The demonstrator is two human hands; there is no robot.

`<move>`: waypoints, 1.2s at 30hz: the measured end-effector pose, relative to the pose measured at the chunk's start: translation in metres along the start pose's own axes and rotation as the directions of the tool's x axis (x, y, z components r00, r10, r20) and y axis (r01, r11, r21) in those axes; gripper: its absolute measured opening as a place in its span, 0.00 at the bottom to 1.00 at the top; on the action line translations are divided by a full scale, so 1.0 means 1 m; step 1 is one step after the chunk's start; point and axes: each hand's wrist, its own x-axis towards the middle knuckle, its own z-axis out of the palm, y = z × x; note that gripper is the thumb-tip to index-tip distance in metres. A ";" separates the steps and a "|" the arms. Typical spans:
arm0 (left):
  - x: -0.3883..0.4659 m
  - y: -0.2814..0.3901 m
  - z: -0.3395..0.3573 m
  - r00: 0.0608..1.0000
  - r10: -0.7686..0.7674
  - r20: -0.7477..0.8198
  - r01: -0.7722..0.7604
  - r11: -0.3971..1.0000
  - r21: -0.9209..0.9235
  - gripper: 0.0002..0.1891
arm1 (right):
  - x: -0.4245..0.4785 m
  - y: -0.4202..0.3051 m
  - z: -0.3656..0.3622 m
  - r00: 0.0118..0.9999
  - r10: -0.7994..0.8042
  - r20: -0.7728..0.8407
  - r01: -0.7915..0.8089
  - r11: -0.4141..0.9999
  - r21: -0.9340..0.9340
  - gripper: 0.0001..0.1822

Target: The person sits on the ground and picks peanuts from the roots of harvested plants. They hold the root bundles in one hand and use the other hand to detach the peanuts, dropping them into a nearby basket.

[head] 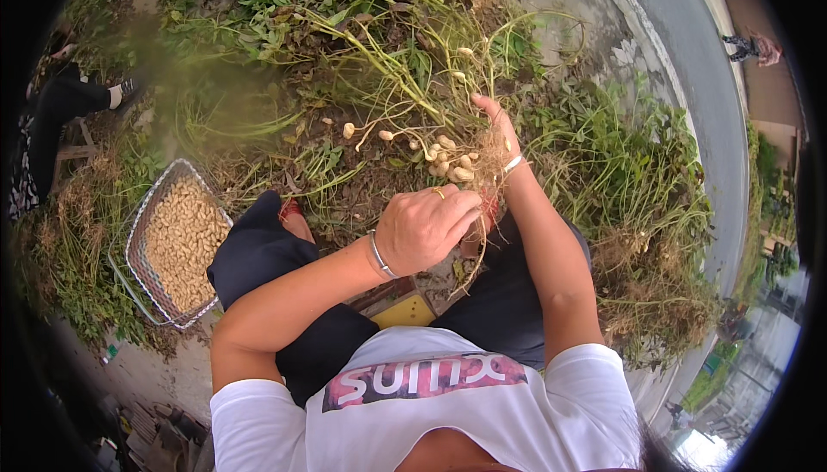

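Observation:
My right hand (501,126), with a bangle at the wrist, holds an uprooted peanut plant (413,87) near its roots, its fingers mostly hidden behind the root mass. Pale peanut pods (452,165) hang in a cluster from these roots, and a few more dangle on thin strands to the left. My left hand (429,223), wearing a gold ring and a silver bangle, is curled just below the cluster. Its fingertips touch the roots; whether they pinch a pod cannot be seen. Left of my knee stands a woven basket (134,246) holding many loose peanuts (184,246).
Heaped peanut plants (601,142) lie ahead and to both sides. A yellow board (404,312) shows between my legs. At the far left, another person's leg (77,97) reaches in beside a wooden stool (77,149). A paved road (685,13) runs at the right, with a distant person (756,49) beyond.

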 end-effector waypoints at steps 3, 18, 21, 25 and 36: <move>0.003 -0.012 -0.007 0.852 -0.524 -0.020 0.485 0.802 -0.350 0.04 | -0.021 -0.008 0.022 0.991 0.130 0.034 -0.133 0.987 0.092 0.20; 0.026 -0.040 -0.003 0.807 -0.520 0.279 0.504 0.853 0.133 0.24 | -0.024 -0.002 0.019 0.981 0.129 0.141 -0.147 0.982 0.122 0.23; 0.022 -0.046 0.004 0.815 -0.498 0.297 0.499 0.863 0.080 0.23 | -0.020 0.003 0.019 0.990 0.076 0.115 -0.086 0.993 0.083 0.23; 0.020 -0.052 0.008 0.794 -0.506 0.336 0.500 0.859 0.112 0.20 | -0.003 0.008 0.002 0.988 0.126 0.094 -0.121 0.991 -0.049 0.28; 0.003 -0.043 0.022 0.840 -0.436 0.322 0.270 0.852 0.449 0.09 | -0.023 0.027 -0.001 0.986 -0.083 -0.145 -0.035 0.745 -0.666 0.53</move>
